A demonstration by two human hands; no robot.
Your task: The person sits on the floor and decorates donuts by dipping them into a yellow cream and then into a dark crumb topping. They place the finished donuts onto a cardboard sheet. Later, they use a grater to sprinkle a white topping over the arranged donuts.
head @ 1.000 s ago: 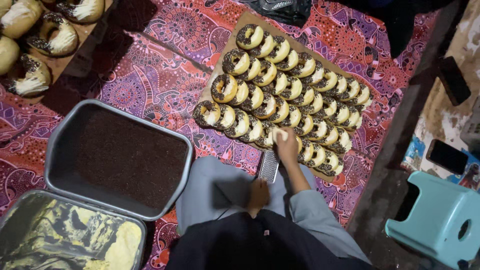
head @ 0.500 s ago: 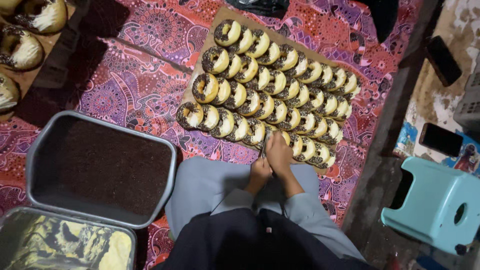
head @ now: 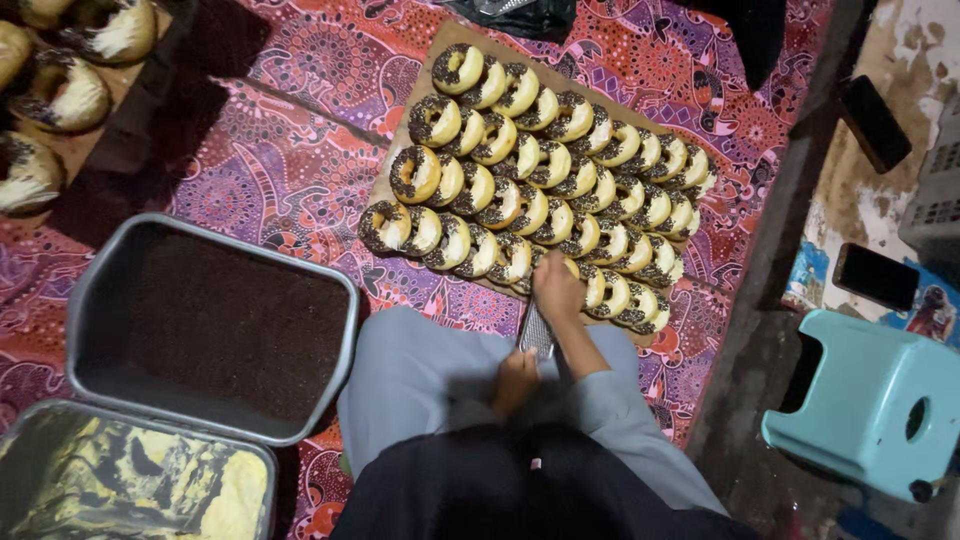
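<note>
Fingers (head: 552, 283) on doughnut row | patterned purple mat (head: 300, 130) | concrete floor (head: 850, 200)

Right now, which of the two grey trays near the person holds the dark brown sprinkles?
The upper tray, nearer the doughnut board. It is filled with dark brown sprinkles; the lower corner tray holds pale yellow cream instead.

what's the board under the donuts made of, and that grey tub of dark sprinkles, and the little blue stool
The board looks like plain brown cardboard or thin wood: flat, matte, raw edge. The grey tub seems metal, going by its dull sheen and thin rolled rim, though plastic is possible. The stool looks like moulded plastic: smooth, one-piece, rounded corners with cut-out holes.
</note>
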